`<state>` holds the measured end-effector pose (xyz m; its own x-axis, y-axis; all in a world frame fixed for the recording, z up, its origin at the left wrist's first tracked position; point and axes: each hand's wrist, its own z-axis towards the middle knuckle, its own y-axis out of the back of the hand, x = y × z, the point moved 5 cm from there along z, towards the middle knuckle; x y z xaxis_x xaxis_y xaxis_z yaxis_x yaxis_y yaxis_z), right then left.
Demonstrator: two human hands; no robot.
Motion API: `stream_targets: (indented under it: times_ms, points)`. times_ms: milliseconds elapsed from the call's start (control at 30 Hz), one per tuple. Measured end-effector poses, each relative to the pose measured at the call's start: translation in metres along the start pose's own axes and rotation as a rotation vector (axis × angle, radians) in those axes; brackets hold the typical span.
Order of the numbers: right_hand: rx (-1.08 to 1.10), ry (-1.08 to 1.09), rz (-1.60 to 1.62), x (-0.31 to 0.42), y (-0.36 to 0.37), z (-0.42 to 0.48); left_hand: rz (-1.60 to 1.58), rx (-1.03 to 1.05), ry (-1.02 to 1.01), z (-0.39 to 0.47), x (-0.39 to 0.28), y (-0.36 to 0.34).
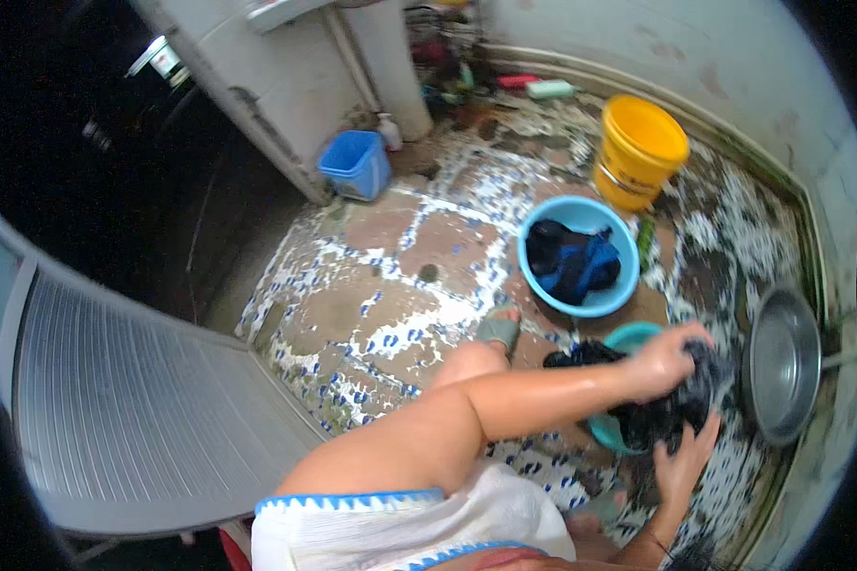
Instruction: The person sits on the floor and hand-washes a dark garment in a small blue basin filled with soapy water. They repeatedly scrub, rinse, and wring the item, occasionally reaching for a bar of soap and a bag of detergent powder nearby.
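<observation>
Dark wet cloth lies bunched over a teal plastic basin at the lower right. My left hand is closed on a raised part of that cloth, above the basin's far side; it is somewhat blurred. Against the cloth's near edge rests my right hand, its fingers spread; whether they grip any of it cannot be made out. Just beyond stands a light blue basin holding black and blue clothes.
A yellow bucket and a metal basin stand near the wall. A blue bin is by the doorway, beside a bottle. A ribbed door panel is at left. The tiled floor looks worn.
</observation>
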<state>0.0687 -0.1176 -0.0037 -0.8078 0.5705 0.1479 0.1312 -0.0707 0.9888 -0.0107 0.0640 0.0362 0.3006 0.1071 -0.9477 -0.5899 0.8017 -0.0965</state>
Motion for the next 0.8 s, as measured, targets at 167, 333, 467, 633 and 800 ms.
stream_targets:
  times_ms: [167, 333, 467, 633, 800]
  points:
    - [-0.131, 0.202, 0.421, 0.037, 0.000, 0.014, -0.106, 0.177, -0.017, -0.013, -0.013, -0.012]
    - [0.077, -0.108, 1.039, -0.004, -0.079, 0.017, -0.365, 0.459, 0.214, -0.018, -0.018, -0.024]
    - [0.025, 0.195, 0.342, 0.004, -0.068, 0.015, -0.215, 0.503, 0.052, -0.016, -0.017, -0.018]
    - [-0.011, 0.297, 0.435, 0.028, -0.033, 0.018, 0.361, 0.453, -0.063, -0.016, -0.047, 0.012]
    - [-0.127, 0.399, 0.519, 0.027, -0.016, 0.015, 0.334, 0.585, -0.182, -0.015, -0.048, 0.003]
